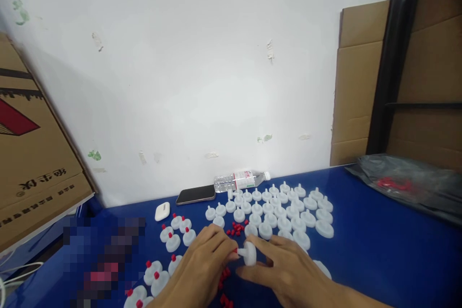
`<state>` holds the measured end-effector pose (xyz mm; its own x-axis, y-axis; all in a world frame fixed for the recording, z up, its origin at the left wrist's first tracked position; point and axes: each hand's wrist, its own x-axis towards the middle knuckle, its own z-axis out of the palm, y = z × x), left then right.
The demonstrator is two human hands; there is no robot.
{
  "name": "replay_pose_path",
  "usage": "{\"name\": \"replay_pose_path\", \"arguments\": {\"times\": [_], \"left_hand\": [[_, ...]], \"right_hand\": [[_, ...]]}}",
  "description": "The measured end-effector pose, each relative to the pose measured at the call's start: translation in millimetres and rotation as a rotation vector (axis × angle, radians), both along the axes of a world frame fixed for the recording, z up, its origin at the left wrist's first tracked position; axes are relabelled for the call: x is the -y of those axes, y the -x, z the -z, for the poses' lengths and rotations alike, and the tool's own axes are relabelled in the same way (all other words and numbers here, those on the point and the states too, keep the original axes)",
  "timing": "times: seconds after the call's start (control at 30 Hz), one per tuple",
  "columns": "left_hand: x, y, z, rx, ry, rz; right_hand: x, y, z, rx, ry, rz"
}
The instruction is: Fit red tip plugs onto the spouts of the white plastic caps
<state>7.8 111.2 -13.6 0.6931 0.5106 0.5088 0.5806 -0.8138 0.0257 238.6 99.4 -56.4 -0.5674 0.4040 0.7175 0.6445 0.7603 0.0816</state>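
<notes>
Two hands meet low in the frame's centre: the right hand (288, 269) pinches a white cap (250, 253) with its stem pointing left, toward the left hand (207, 257), whose narrowed fingertips press a red plug (235, 250) against it.

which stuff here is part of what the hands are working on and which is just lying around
In use:
right hand holding a white disc part
left hand at a red cap
loose red caps
uncapped white parts
capped white parts

Lying about:
phone
water bottle
white earbud case
grey bag
cardboard box
</notes>
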Motion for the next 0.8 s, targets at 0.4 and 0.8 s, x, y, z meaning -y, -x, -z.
{"name": "replay_pose_path", "arguments": {"times": [0.4, 0.8], "left_hand": [[3.9, -4.5, 6.1, 0.057, 0.096, 0.055], [4.2, 1.4, -5.7, 0.183, -0.019, 0.104]], "right_hand": [[-0.6, -3.5, 2.8, 0.011, 0.008, -0.058], [0.0, 1.2, -11.7, -0.083, 0.056, -0.111]]}}
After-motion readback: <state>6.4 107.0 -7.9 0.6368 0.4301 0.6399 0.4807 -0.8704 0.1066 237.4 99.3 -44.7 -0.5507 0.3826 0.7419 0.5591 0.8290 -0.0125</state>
